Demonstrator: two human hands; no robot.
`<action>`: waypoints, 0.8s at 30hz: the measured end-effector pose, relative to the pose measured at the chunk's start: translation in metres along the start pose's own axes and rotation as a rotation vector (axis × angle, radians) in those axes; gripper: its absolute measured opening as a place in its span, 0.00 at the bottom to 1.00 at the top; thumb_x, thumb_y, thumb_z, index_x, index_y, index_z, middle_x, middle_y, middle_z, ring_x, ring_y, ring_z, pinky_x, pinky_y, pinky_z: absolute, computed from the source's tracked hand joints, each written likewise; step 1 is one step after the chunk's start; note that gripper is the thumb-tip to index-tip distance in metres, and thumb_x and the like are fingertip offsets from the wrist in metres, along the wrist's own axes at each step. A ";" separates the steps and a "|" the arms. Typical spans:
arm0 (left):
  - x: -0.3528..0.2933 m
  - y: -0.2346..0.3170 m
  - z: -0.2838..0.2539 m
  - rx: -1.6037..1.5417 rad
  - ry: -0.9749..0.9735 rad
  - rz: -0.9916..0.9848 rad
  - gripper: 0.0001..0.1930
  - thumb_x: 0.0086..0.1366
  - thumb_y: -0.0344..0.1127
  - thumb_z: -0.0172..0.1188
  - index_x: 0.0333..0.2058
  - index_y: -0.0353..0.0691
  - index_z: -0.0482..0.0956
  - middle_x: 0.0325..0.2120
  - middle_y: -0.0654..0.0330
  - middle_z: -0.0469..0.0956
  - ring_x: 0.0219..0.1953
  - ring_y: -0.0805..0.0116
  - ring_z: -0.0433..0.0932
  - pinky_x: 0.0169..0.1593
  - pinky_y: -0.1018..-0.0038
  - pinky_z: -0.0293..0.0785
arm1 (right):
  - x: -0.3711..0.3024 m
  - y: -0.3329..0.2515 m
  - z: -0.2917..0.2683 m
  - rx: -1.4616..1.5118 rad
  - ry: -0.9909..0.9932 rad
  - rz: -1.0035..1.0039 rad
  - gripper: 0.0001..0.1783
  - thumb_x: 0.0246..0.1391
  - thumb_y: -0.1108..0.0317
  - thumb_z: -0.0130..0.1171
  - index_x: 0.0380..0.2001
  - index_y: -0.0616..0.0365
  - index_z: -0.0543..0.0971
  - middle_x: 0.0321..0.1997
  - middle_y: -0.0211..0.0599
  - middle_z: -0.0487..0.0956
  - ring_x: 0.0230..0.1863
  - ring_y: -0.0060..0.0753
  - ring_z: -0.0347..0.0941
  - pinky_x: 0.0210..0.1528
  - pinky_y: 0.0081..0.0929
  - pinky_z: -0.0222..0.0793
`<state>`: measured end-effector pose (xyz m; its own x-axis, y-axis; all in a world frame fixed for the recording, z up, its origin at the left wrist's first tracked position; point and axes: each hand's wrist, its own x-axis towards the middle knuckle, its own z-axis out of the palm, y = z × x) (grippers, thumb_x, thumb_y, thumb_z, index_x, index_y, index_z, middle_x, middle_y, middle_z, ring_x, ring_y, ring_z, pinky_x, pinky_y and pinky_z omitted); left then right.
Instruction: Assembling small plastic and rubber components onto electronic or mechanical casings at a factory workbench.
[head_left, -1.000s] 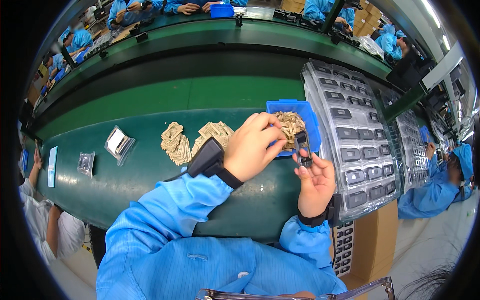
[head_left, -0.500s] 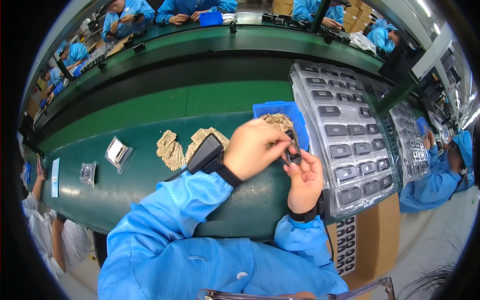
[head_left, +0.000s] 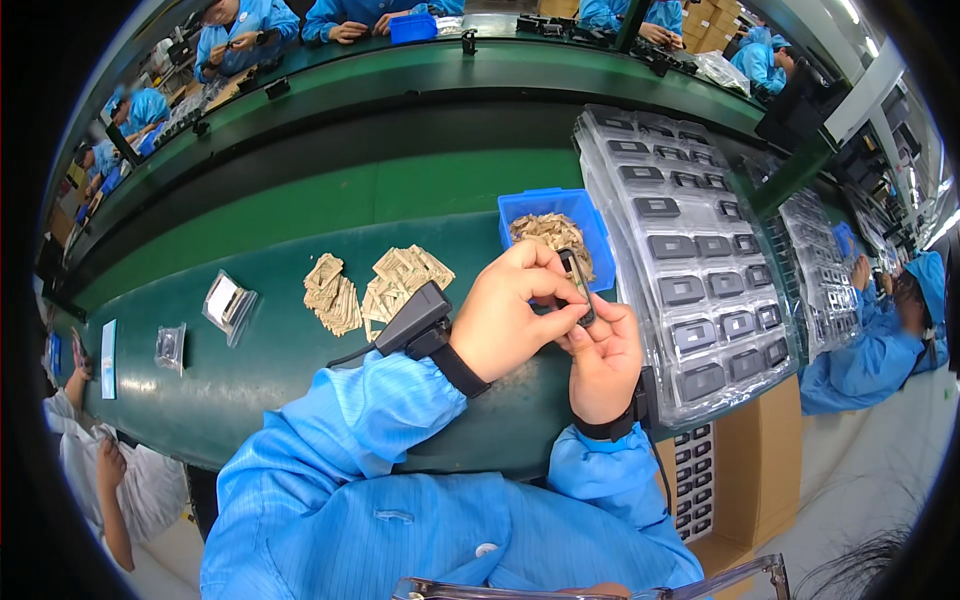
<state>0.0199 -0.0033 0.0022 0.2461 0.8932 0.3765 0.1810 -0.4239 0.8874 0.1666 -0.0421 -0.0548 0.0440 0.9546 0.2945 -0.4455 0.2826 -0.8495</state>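
Palm down, left grip (head_left: 510, 315) angles onto black casing (head_left: 574, 270), hold unclear; right grip (head_left: 604, 365), palm up, pinches it.

No lettering or numbers can be read (any print is too small).

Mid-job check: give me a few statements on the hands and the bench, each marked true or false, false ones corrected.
1. The left hand and right hand are both at the black part. True.
2. The right hand is empty. False: it holds the black part.
3. Two clear bags lie left of the two tan piles. True.
4. The clear trays lie right of the blue bin. True.
5. Both tan piles are inside the bin. False: they lie on the green table.
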 end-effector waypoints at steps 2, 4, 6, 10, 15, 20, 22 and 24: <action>0.001 -0.002 -0.001 -0.021 -0.012 -0.016 0.06 0.54 0.27 0.71 0.31 0.35 0.85 0.39 0.59 0.72 0.36 0.71 0.78 0.40 0.77 0.77 | -0.001 0.002 -0.002 0.005 0.000 -0.013 0.17 0.63 0.85 0.51 0.53 0.64 0.66 0.54 0.54 0.77 0.55 0.38 0.77 0.54 0.32 0.78; 0.001 -0.004 -0.002 -0.078 -0.038 -0.033 0.06 0.54 0.26 0.71 0.31 0.34 0.86 0.39 0.60 0.72 0.38 0.72 0.78 0.42 0.77 0.78 | -0.001 0.003 -0.003 0.019 -0.005 -0.014 0.17 0.62 0.85 0.51 0.52 0.63 0.66 0.54 0.54 0.77 0.54 0.38 0.77 0.55 0.32 0.78; 0.002 -0.004 -0.005 -0.123 -0.065 -0.070 0.05 0.55 0.25 0.71 0.32 0.34 0.86 0.39 0.60 0.73 0.39 0.72 0.78 0.42 0.77 0.78 | -0.001 0.003 -0.004 0.035 -0.013 -0.016 0.16 0.61 0.86 0.51 0.51 0.63 0.67 0.53 0.53 0.77 0.54 0.37 0.78 0.55 0.32 0.78; 0.003 0.000 -0.008 -0.232 -0.121 -0.165 0.05 0.56 0.25 0.70 0.33 0.33 0.87 0.39 0.60 0.73 0.40 0.71 0.79 0.43 0.77 0.80 | -0.002 0.003 -0.004 0.054 -0.032 -0.037 0.17 0.60 0.88 0.52 0.50 0.63 0.67 0.53 0.53 0.77 0.53 0.36 0.78 0.55 0.31 0.77; 0.002 -0.008 -0.006 -0.143 -0.091 -0.050 0.05 0.56 0.24 0.70 0.32 0.32 0.86 0.39 0.60 0.72 0.38 0.71 0.79 0.40 0.77 0.81 | -0.003 0.005 -0.006 -0.010 -0.055 -0.056 0.16 0.60 0.88 0.52 0.49 0.63 0.67 0.53 0.53 0.77 0.53 0.35 0.78 0.54 0.31 0.78; 0.002 -0.007 -0.007 -0.250 -0.107 -0.108 0.04 0.55 0.24 0.69 0.32 0.33 0.87 0.38 0.61 0.72 0.38 0.71 0.79 0.40 0.76 0.81 | -0.003 0.005 -0.006 0.040 -0.031 -0.053 0.16 0.60 0.87 0.52 0.48 0.62 0.66 0.54 0.53 0.77 0.53 0.35 0.78 0.54 0.30 0.77; 0.002 -0.009 -0.006 -0.218 -0.090 -0.090 0.05 0.54 0.24 0.69 0.31 0.34 0.87 0.38 0.61 0.73 0.38 0.71 0.79 0.41 0.75 0.80 | -0.003 0.005 -0.006 0.033 -0.039 -0.061 0.16 0.60 0.87 0.53 0.48 0.62 0.66 0.54 0.54 0.77 0.52 0.35 0.78 0.54 0.30 0.77; 0.001 -0.006 -0.007 -0.191 -0.079 -0.074 0.05 0.53 0.25 0.69 0.31 0.34 0.87 0.37 0.61 0.74 0.39 0.71 0.79 0.42 0.75 0.79 | -0.003 0.005 -0.006 0.027 -0.045 -0.069 0.16 0.60 0.87 0.53 0.48 0.62 0.66 0.54 0.54 0.77 0.52 0.35 0.79 0.55 0.30 0.77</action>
<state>0.0122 0.0009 -0.0008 0.3136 0.9032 0.2929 0.0197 -0.3146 0.9490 0.1698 -0.0427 -0.0631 0.0359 0.9275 0.3720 -0.4670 0.3447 -0.8143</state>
